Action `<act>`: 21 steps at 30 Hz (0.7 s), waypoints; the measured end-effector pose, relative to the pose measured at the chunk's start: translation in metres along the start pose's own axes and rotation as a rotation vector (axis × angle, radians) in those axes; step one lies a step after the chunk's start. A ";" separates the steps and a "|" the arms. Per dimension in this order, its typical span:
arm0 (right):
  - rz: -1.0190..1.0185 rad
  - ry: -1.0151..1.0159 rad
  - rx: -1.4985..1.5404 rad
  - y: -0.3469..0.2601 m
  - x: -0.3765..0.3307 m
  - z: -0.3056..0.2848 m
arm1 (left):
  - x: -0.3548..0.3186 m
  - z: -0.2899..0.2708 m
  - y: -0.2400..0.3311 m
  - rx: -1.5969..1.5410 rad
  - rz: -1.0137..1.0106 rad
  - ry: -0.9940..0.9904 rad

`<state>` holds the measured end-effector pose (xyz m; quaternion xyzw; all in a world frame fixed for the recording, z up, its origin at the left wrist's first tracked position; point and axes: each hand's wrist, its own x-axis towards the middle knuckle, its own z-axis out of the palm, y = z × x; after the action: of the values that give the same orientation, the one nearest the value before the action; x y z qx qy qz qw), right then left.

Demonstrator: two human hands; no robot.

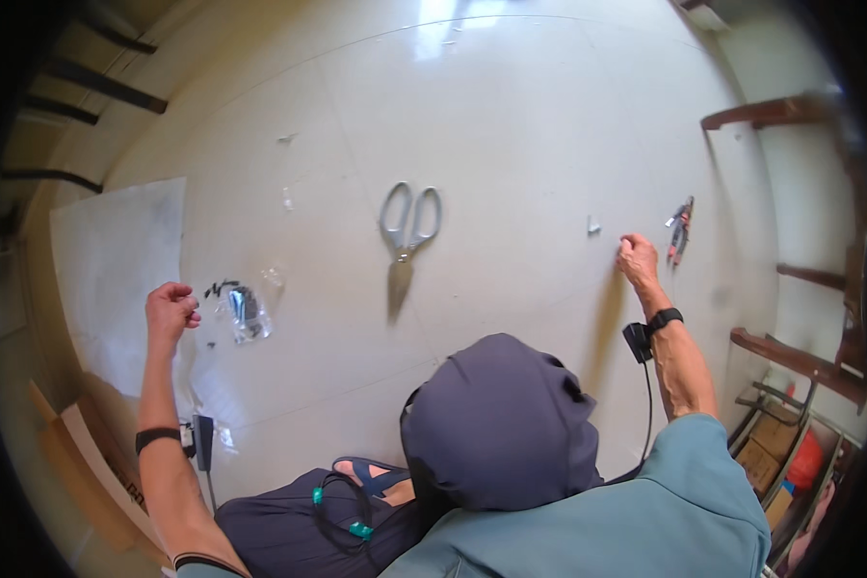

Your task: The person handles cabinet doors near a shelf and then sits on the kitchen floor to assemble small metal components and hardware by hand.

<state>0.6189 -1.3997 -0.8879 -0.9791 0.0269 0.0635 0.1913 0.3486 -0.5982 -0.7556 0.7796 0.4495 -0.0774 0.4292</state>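
At the far left a pale rectangular sheet of paper or plastic (116, 260) lies flat on the glossy cream tiled floor (511, 125). Just right of it our left hand (170, 311) is raised above the floor, curled into a loose fist; we cannot tell whether anything small is pinched inside it. Beside its knuckles sits a crumpled clear plastic bag with a dark item inside (243, 313), and a few small black bits (220, 286) are scattered next to it.

Toward the middle, large steel scissors with grey loop handles (407, 223) lie closed on the floor, blades pointing toward us, well apart from both hands. Below them the rounded dark grey hood (499, 419) covers much of the lower view.

Further right a tiny white scrap (593, 226) lies on the tile. Our right hand (638, 258) is near it, fingers bent and close together with the tips near the floor; whether it grips anything we cannot make out. Just beyond it rest small red-and-black handled pliers (680, 229), near the fingers but untouched.

We judge this a sorting or gathering step, with small pieces in hand and no tool taken up. A next move would call for a fine pinch at the scrap, or a short reach to the pliers.
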 end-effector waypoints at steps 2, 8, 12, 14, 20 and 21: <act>0.049 0.009 0.000 -0.005 0.005 -0.012 | -0.004 0.012 0.030 -0.032 0.048 -0.069; -0.158 -0.124 0.068 -0.106 -0.009 -0.037 | -0.029 0.037 0.087 -0.170 0.066 -0.218; -0.435 -0.189 -0.113 -0.124 -0.001 -0.015 | -0.056 0.057 0.132 -0.316 0.001 -0.275; -0.434 -0.105 -0.074 -0.118 0.002 0.000 | -0.071 0.058 0.152 -0.486 0.015 -0.350; -0.445 -0.214 -0.104 -0.145 -0.004 -0.012 | -0.110 0.054 0.215 -0.859 0.016 -0.572; -0.441 -0.251 -0.098 -0.164 -0.010 -0.015 | -0.118 0.051 0.223 -0.911 0.022 -0.601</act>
<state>0.6236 -1.2537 -0.8123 -0.9538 -0.2145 0.1425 0.1548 0.4647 -0.7611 -0.5938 0.4628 0.2870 -0.0899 0.8339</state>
